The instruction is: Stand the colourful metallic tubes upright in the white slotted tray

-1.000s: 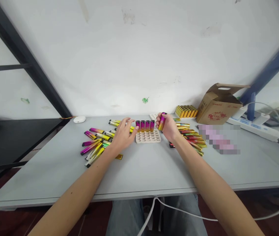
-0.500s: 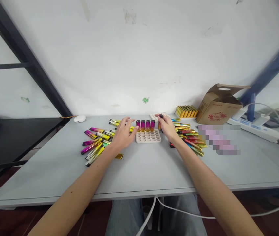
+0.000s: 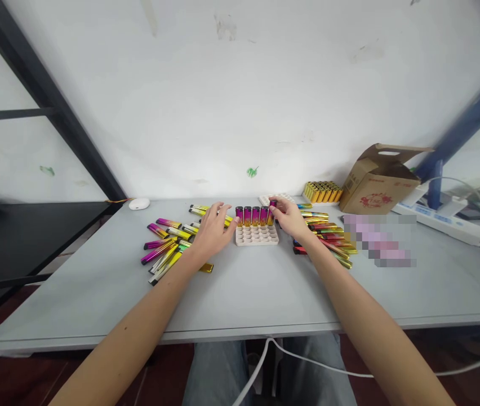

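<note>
A pale tray with rows of holes (image 3: 257, 235) lies in the middle of the table. Several purple-and-gold lighters (image 3: 256, 216) stand upright along its back row. At the right end of that row, my right hand (image 3: 289, 217) pinches another purple-and-gold lighter (image 3: 272, 213) between thumb and fingers, upright and partly hidden. My left hand (image 3: 216, 230) is open at the tray's left side, fingers apart, its thumb close to the leftmost lighter. Loose lighters (image 3: 161, 252) in purple, yellow and silver lie left of it. Red and gold ones (image 3: 328, 234) lie beside my right hand.
At the back right stand a tray filled with gold lighters (image 3: 323, 192) and an open cardboard box (image 3: 381, 180). A second pale tray (image 3: 265, 199) is behind my right hand. A white power strip (image 3: 443, 220) lies on the right, and a white cable (image 3: 316, 365) hangs across the front.
My right hand has brought its lighter left and down to the right end of the tray's back row. The left hand stays nearly where it was.
</note>
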Motion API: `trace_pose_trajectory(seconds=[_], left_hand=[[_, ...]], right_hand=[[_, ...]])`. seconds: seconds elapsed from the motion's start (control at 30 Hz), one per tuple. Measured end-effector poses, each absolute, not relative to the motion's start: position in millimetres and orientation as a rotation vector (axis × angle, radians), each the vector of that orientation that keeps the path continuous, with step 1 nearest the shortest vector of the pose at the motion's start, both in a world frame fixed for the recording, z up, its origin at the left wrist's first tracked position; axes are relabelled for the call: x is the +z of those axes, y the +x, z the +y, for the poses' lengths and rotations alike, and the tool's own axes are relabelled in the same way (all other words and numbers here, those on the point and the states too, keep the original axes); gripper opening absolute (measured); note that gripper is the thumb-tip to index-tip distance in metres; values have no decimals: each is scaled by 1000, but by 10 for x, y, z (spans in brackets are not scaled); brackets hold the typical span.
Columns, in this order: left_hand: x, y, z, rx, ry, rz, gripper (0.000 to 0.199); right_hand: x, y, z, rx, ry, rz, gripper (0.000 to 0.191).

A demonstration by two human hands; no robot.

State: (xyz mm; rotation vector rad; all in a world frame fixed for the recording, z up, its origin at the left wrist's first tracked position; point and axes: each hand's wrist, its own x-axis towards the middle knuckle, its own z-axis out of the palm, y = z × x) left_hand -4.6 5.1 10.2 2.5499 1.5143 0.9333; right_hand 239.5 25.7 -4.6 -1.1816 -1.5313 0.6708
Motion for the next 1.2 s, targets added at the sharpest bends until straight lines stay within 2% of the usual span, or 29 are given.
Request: trace_pose_trajectory(seconds=[0.43,0.73,0.87,1.2], left_hand=[[100,-80,75,698,2368,1892,50],[160,-333,232,496,2125,2337,59],[141,-427,314,387,1972,2390,63],[102,-504,393,603,2044,2274,58]], right_hand=[[74,2403,138,364,-1379,-1705,33],[98,2355,71,255,-1531,-1769,45],[106,2347,47,209,-1581,-1796,46],[88,2319,33,182,-1631,-1831,44]])
